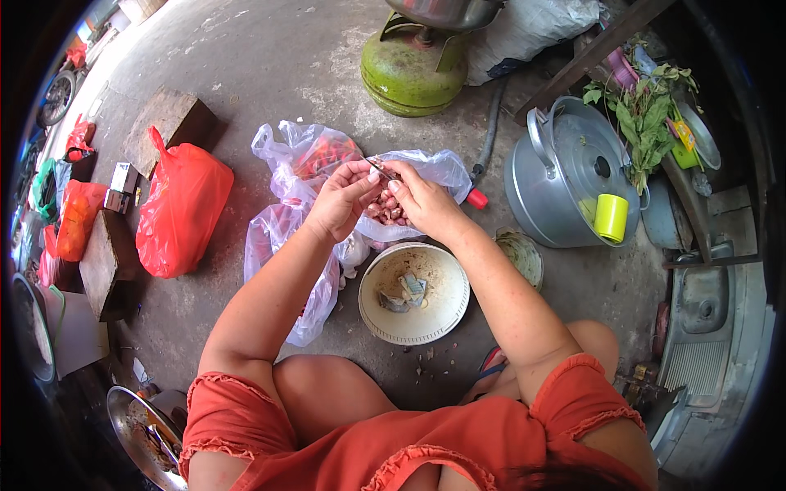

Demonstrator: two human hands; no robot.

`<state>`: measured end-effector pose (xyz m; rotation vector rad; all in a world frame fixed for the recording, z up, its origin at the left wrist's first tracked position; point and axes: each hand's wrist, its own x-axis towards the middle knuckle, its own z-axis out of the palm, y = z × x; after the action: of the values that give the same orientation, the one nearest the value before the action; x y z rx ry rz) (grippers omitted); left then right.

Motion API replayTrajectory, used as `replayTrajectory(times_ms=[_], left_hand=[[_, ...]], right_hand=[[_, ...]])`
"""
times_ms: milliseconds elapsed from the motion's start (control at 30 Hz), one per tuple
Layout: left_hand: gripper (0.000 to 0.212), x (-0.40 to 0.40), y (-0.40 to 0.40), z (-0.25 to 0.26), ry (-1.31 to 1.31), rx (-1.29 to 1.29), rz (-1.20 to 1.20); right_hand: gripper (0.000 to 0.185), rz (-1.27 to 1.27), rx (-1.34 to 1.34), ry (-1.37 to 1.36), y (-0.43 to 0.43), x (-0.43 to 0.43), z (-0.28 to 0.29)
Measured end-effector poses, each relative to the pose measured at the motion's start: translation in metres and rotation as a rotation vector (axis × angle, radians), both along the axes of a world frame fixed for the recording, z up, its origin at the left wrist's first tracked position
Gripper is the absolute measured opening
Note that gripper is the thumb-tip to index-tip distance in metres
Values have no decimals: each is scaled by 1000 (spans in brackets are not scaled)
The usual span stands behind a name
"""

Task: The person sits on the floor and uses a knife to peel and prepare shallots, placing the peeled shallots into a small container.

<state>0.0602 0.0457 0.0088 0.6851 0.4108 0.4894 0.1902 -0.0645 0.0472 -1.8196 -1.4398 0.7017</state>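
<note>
My left hand and my right hand meet above an open clear plastic bag of small reddish shallots. Between the fingertips shows the thin dark blade of a small knife, its other end inside my right fingers. My left thumb and fingers pinch close against the blade, on what looks like a shallot, mostly hidden. Left of the shallots, another clear bag holds red chillies. Below my hands stands a stained white plastic bowl with some crumpled banknotes in it.
A red plastic bag and wooden blocks sit at left. A green gas cylinder stands ahead. At right are a large lidded aluminium pot, a yellow cup, leafy greens and a small green basket.
</note>
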Motion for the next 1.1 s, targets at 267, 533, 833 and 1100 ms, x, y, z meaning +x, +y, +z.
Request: replayTrajectory(times_ms=[267,533,833,1100], left_hand=[[17,-1,-2,3,3,105,7],[20,0,-7,4,15,202,77],[22,6,-8,16,-66,176,89],[25,-2,2,10,-92,-49,2]], right_hand=[[27,23,25,-39,-2,0,8],[24,-62,-27,-86,3,-9,16],[24,-109,214,180,14,5,-7],[37,-73,143,132,5,10,-2]])
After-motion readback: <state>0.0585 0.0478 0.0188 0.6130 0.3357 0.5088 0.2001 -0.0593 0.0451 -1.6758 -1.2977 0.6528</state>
